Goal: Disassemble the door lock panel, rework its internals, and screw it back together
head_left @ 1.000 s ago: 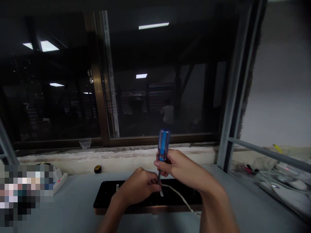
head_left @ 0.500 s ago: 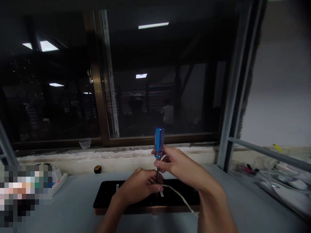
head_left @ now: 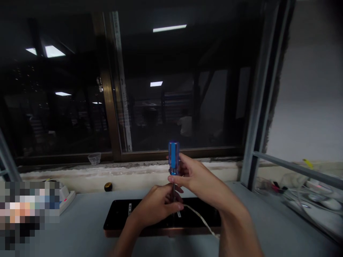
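A screwdriver (head_left: pixel 173 155) with a clear and blue handle stands upright, its shaft pointing down. The fingers of my right hand (head_left: pixel 195 175) are closed around the lower part of the handle. Lower down, my left hand (head_left: pixel 157 205) is closed about the shaft with thumb and fingers. Both hands are above a long black panel (head_left: pixel 118 214) with a copper-coloured edge, lying flat on the table. The shaft's tip reaches down to the panel, but its exact contact point is too dark to make out. A whitish cable (head_left: pixel 200 217) runs from near my left thumb toward the right.
White power strips and cables (head_left: pixel 321 200) lie at the right, behind a metal rail (head_left: pixel 300 167). Another white power strip (head_left: pixel 66 201) sits at the left. A small clear cup (head_left: pixel 94 158) rests on the window sill, and a black and gold round object (head_left: pixel 108 186) stands below it.
The screwdriver handle has turned, with its blue strip now facing me, and shifted slightly left. My right fingers have moved around the handle. The left hand stays nearly in place.
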{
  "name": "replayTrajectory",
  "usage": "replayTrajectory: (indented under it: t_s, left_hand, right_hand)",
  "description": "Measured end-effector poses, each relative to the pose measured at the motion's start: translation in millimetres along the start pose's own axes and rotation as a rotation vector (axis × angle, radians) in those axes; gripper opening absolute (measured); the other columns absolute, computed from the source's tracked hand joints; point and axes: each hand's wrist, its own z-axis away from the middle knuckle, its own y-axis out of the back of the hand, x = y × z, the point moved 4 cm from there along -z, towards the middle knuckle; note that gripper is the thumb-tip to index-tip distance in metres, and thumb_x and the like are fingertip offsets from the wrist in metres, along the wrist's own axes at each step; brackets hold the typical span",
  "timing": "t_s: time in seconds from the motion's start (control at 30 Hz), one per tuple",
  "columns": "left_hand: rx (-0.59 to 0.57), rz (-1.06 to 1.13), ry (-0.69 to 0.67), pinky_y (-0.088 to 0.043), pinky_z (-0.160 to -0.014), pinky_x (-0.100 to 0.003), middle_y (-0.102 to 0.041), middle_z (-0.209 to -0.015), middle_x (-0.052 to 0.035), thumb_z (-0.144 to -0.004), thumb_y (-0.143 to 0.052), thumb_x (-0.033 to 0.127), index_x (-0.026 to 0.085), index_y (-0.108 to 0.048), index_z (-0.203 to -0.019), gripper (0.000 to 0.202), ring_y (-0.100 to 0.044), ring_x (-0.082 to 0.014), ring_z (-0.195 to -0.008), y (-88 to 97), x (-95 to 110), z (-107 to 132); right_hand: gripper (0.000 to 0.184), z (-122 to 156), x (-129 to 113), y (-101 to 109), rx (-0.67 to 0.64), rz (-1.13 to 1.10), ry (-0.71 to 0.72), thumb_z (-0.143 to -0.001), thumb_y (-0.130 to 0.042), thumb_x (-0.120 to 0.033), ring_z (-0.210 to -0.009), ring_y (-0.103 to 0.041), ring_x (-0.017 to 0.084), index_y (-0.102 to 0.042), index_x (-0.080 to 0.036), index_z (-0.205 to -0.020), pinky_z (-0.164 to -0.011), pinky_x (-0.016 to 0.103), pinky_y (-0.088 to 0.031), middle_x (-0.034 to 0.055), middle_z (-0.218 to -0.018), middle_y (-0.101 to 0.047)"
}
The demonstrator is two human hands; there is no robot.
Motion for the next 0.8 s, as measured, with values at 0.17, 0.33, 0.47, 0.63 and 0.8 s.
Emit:
replayTrajectory:
  t_s: [0.17, 0.33, 0.47, 0.63, 0.8]
  left_hand:
    - [0.12, -0.027, 0.054, -0.041, -0.06, -0.02, -0.06, -0.063, 0.0025, -0.071, -0.059, 0.022, 0.015, -0.061, -0.072, 0.007, -0.054, -0.0109, -0.061, 5.8, -2.7, -2.0]
    - [0.222, -0.232, 0.064, -0.039, -0.06, -0.022, -0.06, -0.064, 0.0021, -0.068, -0.065, 0.03, 0.015, -0.061, -0.071, 0.015, -0.051, -0.0121, -0.061, 3.6, 0.2, -3.1]
    - [0.036, -0.026, 0.004, -0.042, -0.067, -0.022, -0.065, -0.079, -0.0009, -0.075, -0.056, 0.027, 0.015, -0.062, -0.086, 0.017, -0.056, -0.0129, -0.071, -0.5, 3.0, -0.5]
    - [0.052, 0.058, 0.079, -0.041, -0.063, -0.021, -0.062, -0.066, 0.0015, -0.07, -0.061, 0.023, 0.013, -0.062, -0.073, 0.01, -0.056, -0.0118, -0.065, 3.3, -8.6, -2.4]
    - [0.158, -0.118, 0.076, -0.038, -0.059, -0.022, -0.059, -0.064, 0.0023, -0.065, -0.068, 0.03, 0.013, -0.059, -0.065, 0.019, -0.051, -0.0114, -0.061, 2.3, -8.1, -4.6]
  right_hand:
    - [0.037, -0.3, 0.4, -1.0, -0.004, -0.065, 0.019, -0.071, -0.055, -0.014, -0.068, -0.054, 0.012, -0.043, -0.021, -0.105, -0.063, 0.025, -0.042, -0.0018, -0.076, -0.057]
    - [0.017, -2.3, 4.7, -3.5, -0.033, 0.016, -0.016, -0.07, -0.057, -0.018, -0.067, -0.053, 0.012, -0.048, -0.019, -0.085, -0.059, 0.024, -0.041, -0.0006, -0.074, -0.056]
    - [0.023, -4.1, 11.9, -1.1, -0.013, -0.063, -0.024, -0.071, -0.054, -0.016, -0.057, -0.05, 0.009, -0.046, -0.019, -0.092, -0.052, 0.023, -0.04, -0.0033, -0.07, -0.051]
    - [0.034, -4.8, 8.3, -0.7, -0.013, -0.109, 0.025, -0.069, -0.056, -0.016, -0.064, -0.052, 0.011, -0.043, -0.02, -0.1, -0.058, 0.023, -0.041, -0.0037, -0.071, -0.051]
    - [0.031, -4.7, 4.8, -2.8, -0.011, -0.035, -0.013, -0.068, -0.057, -0.018, -0.067, -0.053, 0.012, -0.046, -0.02, -0.097, -0.062, 0.025, -0.042, -0.0023, -0.074, -0.054]
